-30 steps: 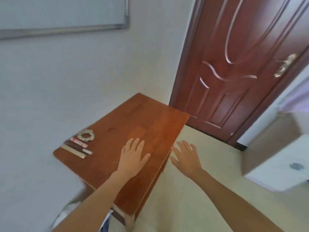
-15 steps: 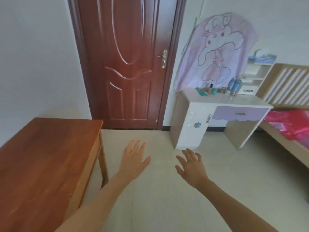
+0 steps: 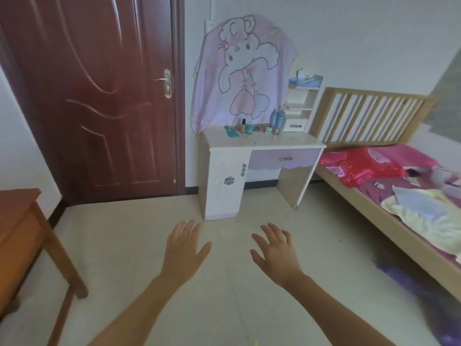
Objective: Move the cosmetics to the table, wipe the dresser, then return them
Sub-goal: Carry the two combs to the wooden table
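Hands: the left hand (image 3: 183,248) and right hand (image 3: 277,253) are both open, fingers spread, palms down, holding nothing, above the floor (image 3: 124,233) in the lower centre of the view. The cosmetics (image 3: 249,127) stand in a row at the back of the white dresser (image 3: 264,146), against the wall and below a pink cartoon cloth (image 3: 244,71): a teal item at the left, small bottles and jars in the middle, blue bottles at the right. The dresser is well apart from both hands. A wooden worktop (image 3: 15,203) sits at the left edge, near a dark red door (image 3: 99,96). A bed (image 3: 349,196) stands just beside the dresser on the right.
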Tool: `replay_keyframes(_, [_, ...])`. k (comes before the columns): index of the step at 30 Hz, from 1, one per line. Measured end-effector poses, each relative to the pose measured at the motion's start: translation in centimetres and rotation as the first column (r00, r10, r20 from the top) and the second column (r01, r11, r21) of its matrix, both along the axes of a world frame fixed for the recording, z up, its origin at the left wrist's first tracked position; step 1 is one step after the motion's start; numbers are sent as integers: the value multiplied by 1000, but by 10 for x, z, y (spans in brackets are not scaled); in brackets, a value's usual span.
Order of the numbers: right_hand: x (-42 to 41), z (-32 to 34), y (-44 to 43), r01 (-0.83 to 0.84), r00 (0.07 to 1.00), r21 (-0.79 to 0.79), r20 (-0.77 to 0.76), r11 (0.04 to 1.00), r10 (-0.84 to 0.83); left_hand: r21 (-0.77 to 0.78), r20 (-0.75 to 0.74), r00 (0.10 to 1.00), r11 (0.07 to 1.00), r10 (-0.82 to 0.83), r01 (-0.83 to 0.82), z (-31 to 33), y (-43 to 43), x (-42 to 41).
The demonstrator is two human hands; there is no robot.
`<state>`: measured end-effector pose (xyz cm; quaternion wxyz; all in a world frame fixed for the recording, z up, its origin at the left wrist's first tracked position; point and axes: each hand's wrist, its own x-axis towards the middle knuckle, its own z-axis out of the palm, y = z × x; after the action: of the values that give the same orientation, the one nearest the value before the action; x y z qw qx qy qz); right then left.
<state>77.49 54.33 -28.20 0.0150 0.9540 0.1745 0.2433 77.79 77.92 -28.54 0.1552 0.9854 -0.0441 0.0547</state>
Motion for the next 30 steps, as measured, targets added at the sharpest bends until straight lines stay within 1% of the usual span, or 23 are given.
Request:
replay_keyframes(3, [11, -2, -29, 42, 999, 26, 8, 999, -42, -18, 18, 999, 999, -36, 37, 2, -20, 18])
replay_keyframes(5, [22, -3, -44, 76, 997, 21, 2, 997, -76, -83, 36, 998, 995, -49, 52, 3, -31, 33])
replay_keyframes(7, [38, -4, -55, 89, 996, 15, -21, 996, -89, -132, 102, 994, 990, -40, 53, 3, -40, 52])
replay_keyframes(10, [74, 1, -70, 110, 994, -2, -27, 994, -110, -189, 175, 984, 979, -44, 77, 6, -53, 94])
replay_keyframes(14, [129, 13, -93, 136, 990, -45, -15, 990, -137, -215, 188, 981, 972, -58, 98, 7, -73, 162])
replay_keyframes(19, [201, 24, -115, 229, 973, -14, -37, 973, -229, -209, 146, 982, 966, -122, 151, 8, -101, 240])
replay_keyframes(22, [228, 9, -130, 272, 960, -20, -61, 962, -272, -164, 62, 983, 970, -173, 181, 0, -116, 273])
replay_keyframes(25, [253, -9, -143, 281, 954, -36, -101, 959, -284, -154, 16, 984, 972, -177, 177, -14, -130, 304])
replay_keyframes(30, [317, -16, -169, 266, 957, -13, -121, 964, -265, -192, 42, 988, 970, -146, 151, -22, -159, 360])
